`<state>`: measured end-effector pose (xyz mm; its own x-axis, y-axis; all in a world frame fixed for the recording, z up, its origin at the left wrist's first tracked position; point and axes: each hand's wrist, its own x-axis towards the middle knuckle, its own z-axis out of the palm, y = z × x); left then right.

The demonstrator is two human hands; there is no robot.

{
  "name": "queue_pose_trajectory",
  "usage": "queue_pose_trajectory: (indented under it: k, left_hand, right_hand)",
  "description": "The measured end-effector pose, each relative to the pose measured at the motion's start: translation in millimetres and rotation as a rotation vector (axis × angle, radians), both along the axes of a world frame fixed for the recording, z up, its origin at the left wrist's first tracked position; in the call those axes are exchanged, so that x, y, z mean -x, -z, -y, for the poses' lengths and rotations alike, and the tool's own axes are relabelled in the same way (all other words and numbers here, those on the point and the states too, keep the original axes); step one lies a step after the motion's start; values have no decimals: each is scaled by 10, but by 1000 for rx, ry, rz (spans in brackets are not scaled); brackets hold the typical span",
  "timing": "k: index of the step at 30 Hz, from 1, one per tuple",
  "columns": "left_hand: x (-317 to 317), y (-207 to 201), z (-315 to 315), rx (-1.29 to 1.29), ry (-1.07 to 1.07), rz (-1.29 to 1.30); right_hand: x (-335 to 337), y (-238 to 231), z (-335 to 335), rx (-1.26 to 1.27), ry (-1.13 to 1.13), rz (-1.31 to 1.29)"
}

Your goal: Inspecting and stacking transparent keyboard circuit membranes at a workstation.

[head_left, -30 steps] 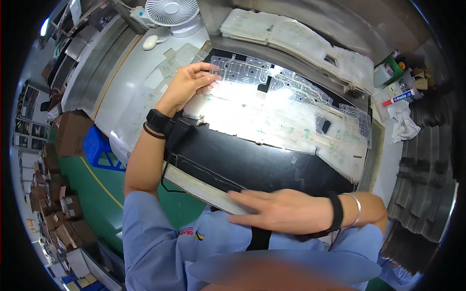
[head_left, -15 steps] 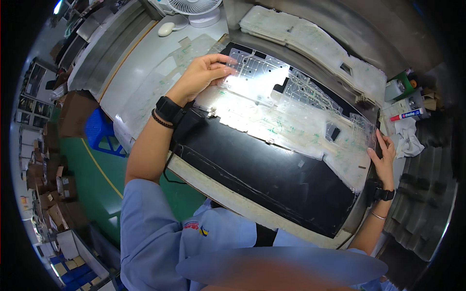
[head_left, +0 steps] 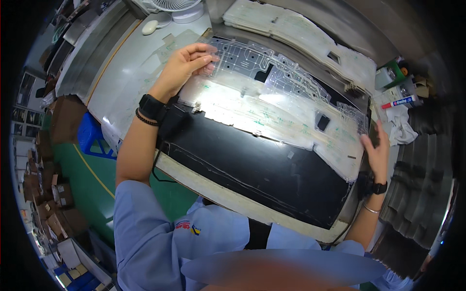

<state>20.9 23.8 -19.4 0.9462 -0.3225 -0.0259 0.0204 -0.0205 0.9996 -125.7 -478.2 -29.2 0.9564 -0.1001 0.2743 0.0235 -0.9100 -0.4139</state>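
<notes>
A clear flexible sheet with silver circuit lines (head_left: pixel 296 80) stretches across the far part of a black board (head_left: pixel 252 169). Its left end is pinched between the thumb and fingers of my left hand (head_left: pixel 187 63). Beside its right end is my right hand (head_left: pixel 377 148), thumb and fingers apart. The thumb is close to the sheet's edge; whether it touches cannot be made out. Under and in front of the clear sheet lies a whitish translucent sheet (head_left: pixel 286 123) with green marks and a dark rectangular opening, partly washed out by glare.
Behind the board lies a stack of whitish sheets (head_left: pixel 291 31). At the right are a red-and-white marker tube (head_left: pixel 399 102), a crumpled white cloth (head_left: pixel 402 125) and a green bin (head_left: pixel 392 75). A black box with a cable (head_left: pixel 174 121) is near my left wrist; a fan (head_left: pixel 187 12) stands far left.
The view has shifted, so the whole scene sits further left and higher. My right fingers have spread away from the sheet's right edge. My left hand keeps its pinch, slightly further left.
</notes>
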Motion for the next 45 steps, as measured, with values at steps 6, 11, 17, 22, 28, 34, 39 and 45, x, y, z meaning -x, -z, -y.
queue_pose_trajectory:
  k: [6,11,17,22,28,34,39,45]
  left_hand:
    - [-43,39,22,167,32,192]
    - [-69,39,15,245,65,241]
    - [57,-201,-80,182,99,34]
    - [-4,-168,-39,141,-87,126]
    - [24,-128,4,97,-105,49]
    - [39,-122,22,-17,-122,129]
    - [117,-174,79,-33,-79,131]
    - [180,-216,109,-30,-18,114]
  right_hand:
    - [7,49,-7,-36,-6,-60]
    - [34,-26,-121,-426,-109,-70]
    - [305,-501,-152,-566,-66,-124]
    - [293,-261,148,-828,12,-17]
    - [281,-238,15,-1015,107,-116]
    - [260,-180,81,-1016,97,-129]
    - [223,-83,196,-1069,78,-125]
    - [267,-19,362,-1077,148,-48]
